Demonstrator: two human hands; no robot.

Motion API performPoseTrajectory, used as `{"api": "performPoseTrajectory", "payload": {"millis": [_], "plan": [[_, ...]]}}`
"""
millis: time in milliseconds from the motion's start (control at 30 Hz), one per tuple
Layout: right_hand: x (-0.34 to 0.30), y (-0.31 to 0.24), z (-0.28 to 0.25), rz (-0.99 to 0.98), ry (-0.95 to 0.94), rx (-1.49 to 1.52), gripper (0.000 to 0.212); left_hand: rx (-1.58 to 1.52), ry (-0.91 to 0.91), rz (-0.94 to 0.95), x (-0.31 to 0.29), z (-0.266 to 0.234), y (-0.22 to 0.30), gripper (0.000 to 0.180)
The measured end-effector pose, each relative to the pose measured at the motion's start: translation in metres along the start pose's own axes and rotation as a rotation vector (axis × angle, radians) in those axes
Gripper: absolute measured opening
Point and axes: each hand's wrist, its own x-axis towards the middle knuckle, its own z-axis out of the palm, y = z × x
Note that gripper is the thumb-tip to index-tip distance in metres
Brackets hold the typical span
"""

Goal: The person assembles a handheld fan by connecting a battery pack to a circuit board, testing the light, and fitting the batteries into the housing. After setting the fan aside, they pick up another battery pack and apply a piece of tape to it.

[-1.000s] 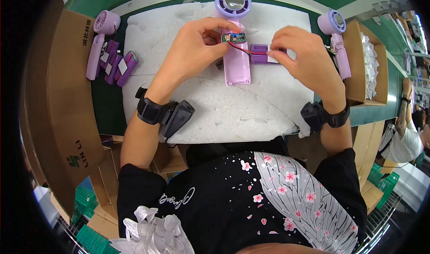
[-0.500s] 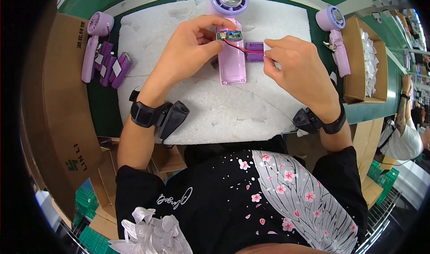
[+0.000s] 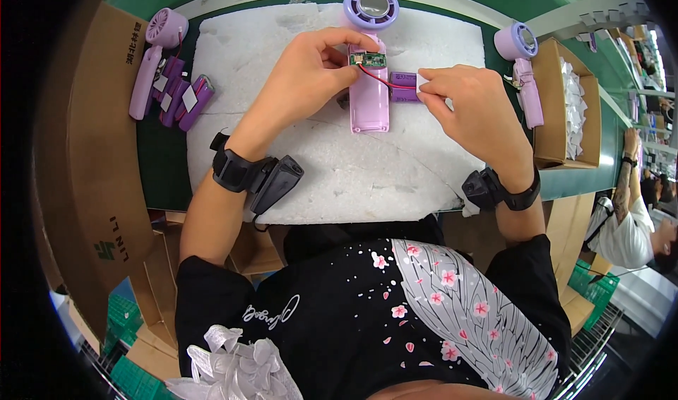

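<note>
On a white foam sheet (image 3: pixel 332 181) lies a handheld fan, its round lilac head (image 3: pixel 371 8) at the far end and its pink handle shell (image 3: pixel 369 107) open toward me. My left hand (image 3: pixel 307 79) grips the upper part of the handle, fingers closed around a green circuit board (image 3: pixel 369 60) seated there. Red and black wires (image 3: pixel 385 82) run from the board to a purple battery (image 3: pixel 404 88) just right of the handle. My right hand (image 3: pixel 473 103) pinches a white pad (image 3: pixel 421 82) at the battery's right end; its fingertips partly cover it.
At the left edge are another fan (image 3: pixel 166 29) and several purple batteries (image 3: pixel 187 103) with white pads. To the right lies a further fan (image 3: pixel 519 43), beside a cardboard box (image 3: pixel 551 117) of white pieces. Tall cardboard (image 3: pixel 99 146) stands at left. A co-worker (image 3: pixel 628 223) is far right.
The whole view has shifted slightly, with the fan appearing a little farther right. Both hands keep almost the same hold, left on the handle and right at the battery's pad.
</note>
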Motion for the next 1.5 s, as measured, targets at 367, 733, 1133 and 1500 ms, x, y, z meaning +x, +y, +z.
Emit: {"api": "performPoseTrajectory", "payload": {"millis": [367, 733, 1133, 1500], "plan": [[-0.004, -0.009, 0.014, -0.021, 0.036, -0.176, 0.008, 0.025, 0.004, 0.003, 0.003, 0.001, -0.002, 0.035], [-0.007, 0.017, 0.006, 0.168, 0.008, 0.163, 0.014, 0.019, 0.064, 0.041, 0.005, 0.004, -0.010, 0.032], [-0.055, 0.074, -0.067, 0.626, 0.273, 0.063, 0.026, 0.137, 0.074, -0.005, 0.004, 0.005, -0.007, 0.035], [0.009, 0.034, 0.010, 0.108, -0.255, 0.460, 0.044, 0.179, 0.101, 0.143, 0.005, 0.002, -0.011, 0.034]]}}
